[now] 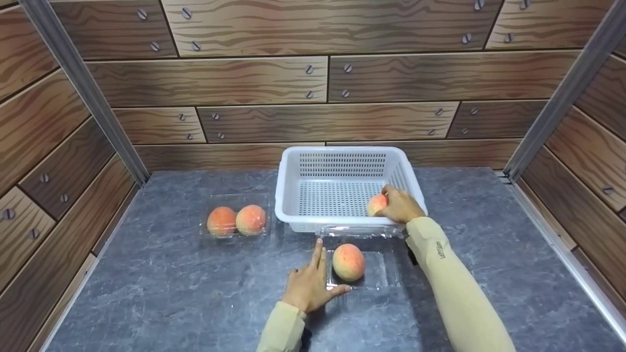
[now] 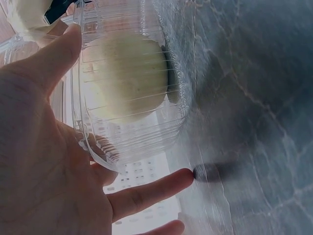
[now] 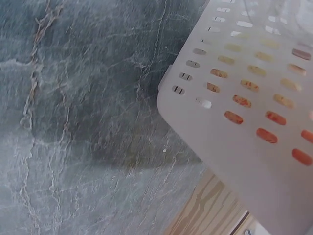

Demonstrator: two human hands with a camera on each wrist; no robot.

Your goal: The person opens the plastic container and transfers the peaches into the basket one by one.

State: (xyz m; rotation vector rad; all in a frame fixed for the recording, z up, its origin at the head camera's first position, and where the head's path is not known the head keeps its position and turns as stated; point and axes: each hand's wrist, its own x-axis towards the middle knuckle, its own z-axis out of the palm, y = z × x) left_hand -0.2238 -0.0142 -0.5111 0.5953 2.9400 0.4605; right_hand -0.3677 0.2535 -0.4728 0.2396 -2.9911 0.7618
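Observation:
My right hand [image 1: 402, 206] reaches into the white plastic basket [image 1: 279, 195] and grips a peach [image 1: 376, 204] near its front right corner. Through the slots of the basket [image 3: 234, 152], the right wrist view shows red and yellow peach skin; the hand is hidden there. My left hand [image 1: 308, 286] touches the left side of an open clear clamshell box [image 1: 386, 274], thumb and fingers spread. One peach [image 1: 349, 262] sits in that box's left part. In the left wrist view, the thumb rests at the box's rim [image 2: 78, 98] and straight fingers extend beside it.
Left of the basket stands another clear clamshell box [image 1: 234, 198] with two peaches [image 1: 251, 220] inside. The open box's lid [image 1: 362, 231] lies up against the basket's front. Wood-patterned walls [image 1: 264, 122] enclose the grey marbled table [image 1: 161, 274].

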